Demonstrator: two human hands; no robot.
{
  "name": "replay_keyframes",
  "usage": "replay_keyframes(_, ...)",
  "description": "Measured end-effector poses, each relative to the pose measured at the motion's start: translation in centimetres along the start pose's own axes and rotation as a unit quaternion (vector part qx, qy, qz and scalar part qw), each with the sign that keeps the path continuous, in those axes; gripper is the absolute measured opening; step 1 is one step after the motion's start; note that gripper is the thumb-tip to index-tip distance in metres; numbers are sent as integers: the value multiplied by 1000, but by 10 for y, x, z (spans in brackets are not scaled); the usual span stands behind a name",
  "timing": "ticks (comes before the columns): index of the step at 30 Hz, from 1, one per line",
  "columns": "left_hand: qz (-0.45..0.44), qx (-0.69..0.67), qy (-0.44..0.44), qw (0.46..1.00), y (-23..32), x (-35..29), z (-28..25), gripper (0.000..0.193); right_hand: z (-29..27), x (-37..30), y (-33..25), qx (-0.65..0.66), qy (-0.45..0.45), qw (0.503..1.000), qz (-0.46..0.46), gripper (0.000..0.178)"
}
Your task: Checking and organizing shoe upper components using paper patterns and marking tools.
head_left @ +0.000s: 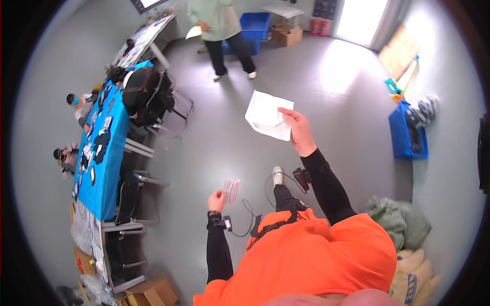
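floor: grey, glossy | left: long blue-covered table, chairs | far wall: bright doorway | right: blue crate

I see a matt white paper sheet and a thin, glossy clear plastic packet. The grey floor looks smooth, faintly shiny.

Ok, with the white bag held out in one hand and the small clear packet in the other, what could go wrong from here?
1. The right hand pinches the flat white plastic bag only at one edge, so it could slip to the grey floor.
2. The left hand holds the small clear packet by fingertips alone; it may drop.
3. A black cable loops near the white shoe, a possible snag.
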State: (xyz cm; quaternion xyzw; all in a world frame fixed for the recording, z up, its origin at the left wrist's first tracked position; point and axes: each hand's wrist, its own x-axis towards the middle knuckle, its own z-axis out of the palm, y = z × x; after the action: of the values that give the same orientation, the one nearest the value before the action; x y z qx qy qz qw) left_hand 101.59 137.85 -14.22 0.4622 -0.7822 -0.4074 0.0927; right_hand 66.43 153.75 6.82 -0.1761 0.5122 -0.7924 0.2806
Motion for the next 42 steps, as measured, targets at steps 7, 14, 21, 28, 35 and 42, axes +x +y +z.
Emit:
replay_keyframes(7,118,-74,189,972,160,78,-13,8,-10,104,118,-535,-129,832,-67,30)
replay_keyframes(14,337,171,137,916,233,200,-36,19,51,232,168,-183,-216,863,419,35)
replay_keyframes(21,94,-281,82,951,213,385,-23,38,91,391,169,-229,-260,907,239,30)
replay_keyframes(28,-33,-359,-121,925,243,533,-45,28,96,498,164,-451,-280,840,112,34)
replay_keyframes(35,-96,-395,-62,911,221,675,-65,18,151,626,196,-509,-286,810,57,27)
replay_keyframes(42,-218,-586,205,753,156,811,-124,10,209,773,240,-490,-348,798,49,19)
